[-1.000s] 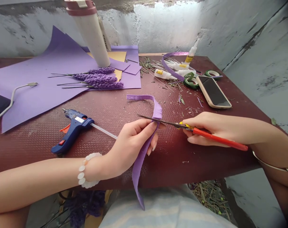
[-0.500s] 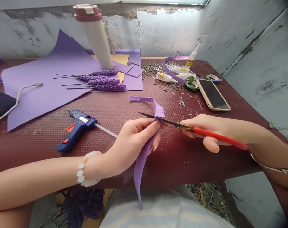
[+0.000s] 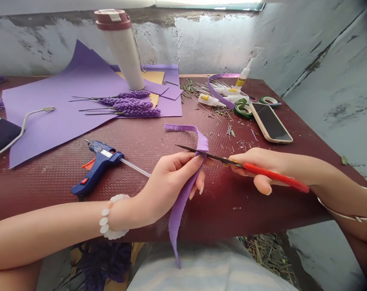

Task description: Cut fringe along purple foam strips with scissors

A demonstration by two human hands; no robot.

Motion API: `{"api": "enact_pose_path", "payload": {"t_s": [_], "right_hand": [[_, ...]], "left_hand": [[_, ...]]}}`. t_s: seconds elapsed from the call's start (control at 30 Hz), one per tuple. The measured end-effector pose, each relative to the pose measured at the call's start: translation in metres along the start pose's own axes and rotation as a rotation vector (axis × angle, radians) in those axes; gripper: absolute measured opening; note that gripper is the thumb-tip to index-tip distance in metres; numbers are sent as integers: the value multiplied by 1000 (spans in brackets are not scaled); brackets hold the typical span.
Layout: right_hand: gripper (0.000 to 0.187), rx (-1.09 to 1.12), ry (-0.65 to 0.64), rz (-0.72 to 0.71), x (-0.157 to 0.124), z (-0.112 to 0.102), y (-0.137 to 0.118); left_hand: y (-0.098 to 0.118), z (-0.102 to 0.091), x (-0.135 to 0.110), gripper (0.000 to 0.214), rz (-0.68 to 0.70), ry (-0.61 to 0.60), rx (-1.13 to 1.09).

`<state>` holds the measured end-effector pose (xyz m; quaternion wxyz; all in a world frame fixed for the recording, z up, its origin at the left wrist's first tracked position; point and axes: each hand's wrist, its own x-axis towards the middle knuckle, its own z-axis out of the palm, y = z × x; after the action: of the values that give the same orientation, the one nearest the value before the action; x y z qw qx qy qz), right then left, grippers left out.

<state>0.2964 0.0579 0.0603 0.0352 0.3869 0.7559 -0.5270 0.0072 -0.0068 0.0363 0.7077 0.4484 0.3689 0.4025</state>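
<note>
Pinched between the thumb and fingers of my left hand (image 3: 174, 182) is a long purple strip (image 3: 180, 202), perhaps paper or foam. Its lower end hangs past the table's front edge, while the upper part, with fine cuts along one edge, curls away to the left. My right hand (image 3: 259, 165) grips red-handled scissors (image 3: 271, 176), their yellow part half hidden by the fingers. The dark blades lie across the strip just above my left thumb. Whether the blades are fully closed is hard to see.
A blue glue gun (image 3: 100, 163) lies left of my hands. Behind it are purple sheets (image 3: 47, 117), purple flower spikes (image 3: 131, 106) and a standing tumbler (image 3: 121, 52). At the right are a phone (image 3: 271, 123), green tape (image 3: 242, 108), glue bottles (image 3: 209, 100) and scattered scraps.
My right hand and the scissor handles have shifted slightly left. The strip's hanging lower end has swung a little left. My left hand keeps its pinch.
</note>
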Motion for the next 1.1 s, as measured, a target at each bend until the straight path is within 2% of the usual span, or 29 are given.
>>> {"api": "enact_pose_path", "payload": {"t_s": [0.13,0.47,0.8,0.9,1.1], "right_hand": [[45,15,-19,9,-3,0,-1],[38,20,-22,94,-7,2,0],[56,-276,148,126,2,2,-16],[64,-307,159,123,1,2,-14],[63,-395,267,180,4,7,-15]], "left_hand": [[1,1,1,49,1,8,13],[-1,-1,2,45,5,-21,-6],[-8,0,6,54,79,32,-16],[-10,-2,7,47,91,71,42],[-13,-6,11,35,134,117,73]]}}
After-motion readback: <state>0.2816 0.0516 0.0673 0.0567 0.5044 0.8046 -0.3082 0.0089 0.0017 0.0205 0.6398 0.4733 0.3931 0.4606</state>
